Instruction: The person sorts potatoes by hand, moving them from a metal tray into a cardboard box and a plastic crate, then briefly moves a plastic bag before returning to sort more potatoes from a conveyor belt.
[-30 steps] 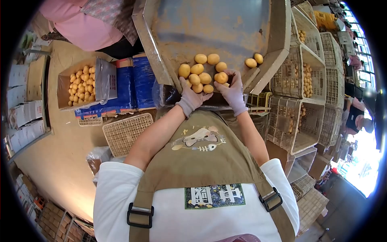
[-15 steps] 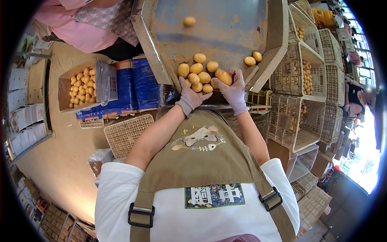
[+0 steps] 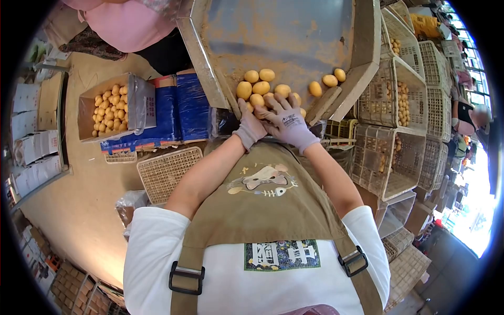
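Observation:
Several small yellow potatoes (image 3: 261, 87) lie bunched at the near end of a dusty metal chute (image 3: 278, 42). My left hand (image 3: 251, 127), in a pale glove, rests at the left of the bunch with its fingers apart against the nearest potatoes. Over the front of the bunch lies my gloved right hand (image 3: 289, 122), fingers spread on top of the potatoes and partly hiding them. The two hands meet near the chute's lip. Three more potatoes (image 3: 329, 80) sit to the right, beside a wooden block (image 3: 323, 105).
On the left, a lined box (image 3: 142, 102) of potatoes stands by blue-wrapped cartons (image 3: 191, 105) and a plastic crate (image 3: 168, 173). Stacked crates (image 3: 386, 157), some with potatoes, line the right. A person in pink (image 3: 126, 26) stands at upper left.
My right hand has let go of the potato it held and moved left, onto the bunch. The lone potato farther up the chute is gone from there; another lies by the right-hand pair.

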Tool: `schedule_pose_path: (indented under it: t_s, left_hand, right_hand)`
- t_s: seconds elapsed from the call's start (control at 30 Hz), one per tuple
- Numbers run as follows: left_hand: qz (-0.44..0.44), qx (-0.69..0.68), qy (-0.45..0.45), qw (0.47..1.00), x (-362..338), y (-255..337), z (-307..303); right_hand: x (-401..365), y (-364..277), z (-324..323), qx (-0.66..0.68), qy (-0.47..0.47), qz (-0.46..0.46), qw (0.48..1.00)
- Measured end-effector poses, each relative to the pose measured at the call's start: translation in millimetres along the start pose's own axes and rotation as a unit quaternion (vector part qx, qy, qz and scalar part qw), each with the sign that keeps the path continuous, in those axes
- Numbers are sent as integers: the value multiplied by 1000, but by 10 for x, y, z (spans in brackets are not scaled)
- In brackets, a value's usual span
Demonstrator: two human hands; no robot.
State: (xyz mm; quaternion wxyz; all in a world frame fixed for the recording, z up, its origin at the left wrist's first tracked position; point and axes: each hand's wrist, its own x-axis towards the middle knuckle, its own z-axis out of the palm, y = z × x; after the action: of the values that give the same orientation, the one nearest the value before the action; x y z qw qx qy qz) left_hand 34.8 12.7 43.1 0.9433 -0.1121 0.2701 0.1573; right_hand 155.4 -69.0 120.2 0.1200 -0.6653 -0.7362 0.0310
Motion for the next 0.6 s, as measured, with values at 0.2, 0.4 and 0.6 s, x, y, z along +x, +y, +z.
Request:
schedule_pose_path:
  t_s: [0.2, 0.4, 0.6]
  left_hand:
    - [-9, 36, 58, 998, -27, 3, 33]
    - [-8, 31, 60, 998, -67, 10, 71]
    - [0, 25, 60, 998, -23, -9, 36]
  right_hand:
    - [272, 1025, -225, -133, 53, 274, 951]
    - [472, 1620, -868, -22, -178, 433, 883]
    - [23, 1141, -541, -25, -125, 286, 950]
